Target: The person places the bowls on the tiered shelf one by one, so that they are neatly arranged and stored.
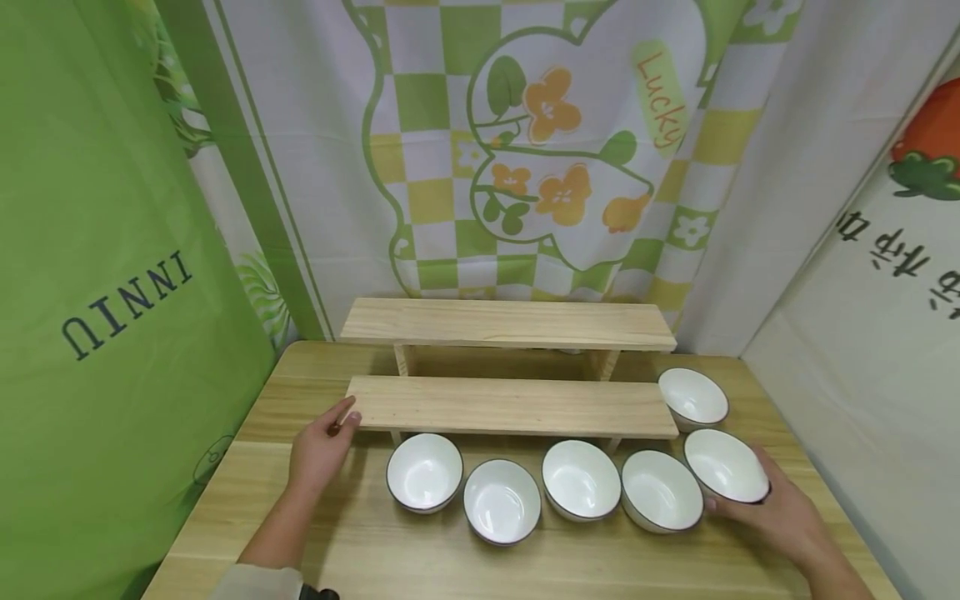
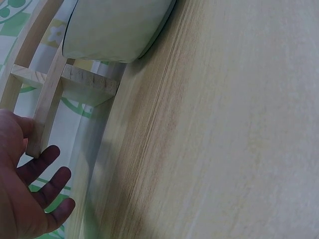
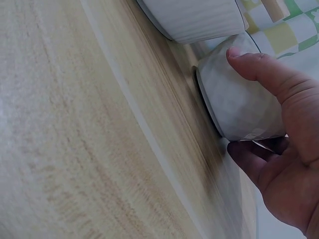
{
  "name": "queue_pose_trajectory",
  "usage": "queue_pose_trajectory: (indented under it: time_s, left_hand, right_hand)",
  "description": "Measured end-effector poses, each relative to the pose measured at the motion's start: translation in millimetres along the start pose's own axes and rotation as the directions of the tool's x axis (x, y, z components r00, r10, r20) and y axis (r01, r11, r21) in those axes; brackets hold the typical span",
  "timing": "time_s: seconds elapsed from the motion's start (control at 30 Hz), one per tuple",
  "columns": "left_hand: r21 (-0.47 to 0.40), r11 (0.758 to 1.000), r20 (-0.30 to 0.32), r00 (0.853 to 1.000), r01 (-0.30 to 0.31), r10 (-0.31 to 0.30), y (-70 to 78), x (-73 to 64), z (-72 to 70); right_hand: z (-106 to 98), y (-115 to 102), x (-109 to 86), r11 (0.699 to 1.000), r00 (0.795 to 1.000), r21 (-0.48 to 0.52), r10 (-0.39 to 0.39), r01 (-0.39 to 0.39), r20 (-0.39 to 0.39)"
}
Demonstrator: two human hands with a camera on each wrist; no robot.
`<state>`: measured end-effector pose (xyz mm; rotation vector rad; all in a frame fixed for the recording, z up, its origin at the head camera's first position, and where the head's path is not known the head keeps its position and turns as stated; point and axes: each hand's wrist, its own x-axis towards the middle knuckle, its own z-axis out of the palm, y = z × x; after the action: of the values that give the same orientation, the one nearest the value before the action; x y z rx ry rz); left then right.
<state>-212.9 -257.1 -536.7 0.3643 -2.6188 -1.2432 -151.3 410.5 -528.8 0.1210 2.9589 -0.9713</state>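
A two-tier wooden shelf (image 1: 510, 406) stands on the table. At the left end of its lower board, my left hand (image 1: 321, 450) pinches the edge between thumb and index finger; the left wrist view shows the other fingers (image 2: 55, 186) spread below the board. On the right, my right hand (image 1: 787, 512) holds a white ribbed bowl (image 1: 726, 467) with a dark rim, thumb on one side of its wall and fingers (image 3: 249, 159) on the other. The bowl is tilted in the head view. Another white bowl (image 1: 662, 492) sits just left of it.
More white bowls line the shelf's front: a left one (image 1: 425, 472), a middle one (image 1: 502, 502) and one beside it (image 1: 581, 481). A further bowl (image 1: 693, 397) stands at the shelf's right end. The upper board (image 1: 510, 322) lies behind, before a patterned curtain (image 1: 315, 167).
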Motion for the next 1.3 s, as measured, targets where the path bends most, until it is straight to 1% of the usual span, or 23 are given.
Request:
queue_pose_trajectory:
  time_s: [0.13, 0.33, 0.53, 0.7, 0.83, 1.0, 1.1, 1.3]
  left_hand:
    - [-0.001, 1.0, -0.005, 1.0, -0.008, 0.008, 0.2, -0.6, 0.1]
    - [-0.005, 1.0, -0.008, 1.0, -0.01, 0.01, -1.2, 0.3, 0.6]
    - [-0.005, 1.0, -0.003, 1.0, -0.005, 0.005, -1.6, 0.8, 0.4]
    - [-0.01, 1.0, -0.003, 1.0, -0.001, 0.001, -1.1, 0.2, -0.2]
    - [-0.018, 1.0, 0.003, 1.0, 0.003, -0.003, -1.3, 0.1, -0.8]
    - [-0.03, 1.0, 0.016, 1.0, 0.008, -0.007, -1.1, 0.4, -1.2]
    - [-0.032, 0.999, 0.019, 1.0, 0.009, -0.008, -0.9, 0.5, -0.9]
    - [-0.032, 0.999, 0.004, 1.0, 0.006, -0.006, 0.1, -0.4, -0.3]
  right_hand:
    - [0, 0, -1.2, 1.0, 1.0, -0.023, 0.002, -0.002, -0.01]
    - [-2, -1, -2.6, 0.999, 0.999, -0.031, 0.034, -0.034, -0.019]
    - [-4, 4, -4.0, 0.999, 0.998, 0.012, 0.049, -0.048, -0.038]
    - [-6, 5, -7.2, 0.996, 0.996, 0.078, 0.052, -0.047, -0.071]
    - [-8, 3, -9.7, 0.991, 0.995, 0.129, 0.052, -0.041, -0.086]
    - [-9, 0, -12.3, 0.989, 0.992, 0.148, 0.033, -0.015, -0.12]
    - [-10, -4, -12.5, 0.99, 0.989, 0.139, 0.016, 0.005, -0.146]
    - [-13, -12, -10.6, 0.994, 0.985, 0.104, -0.008, 0.027, -0.175]
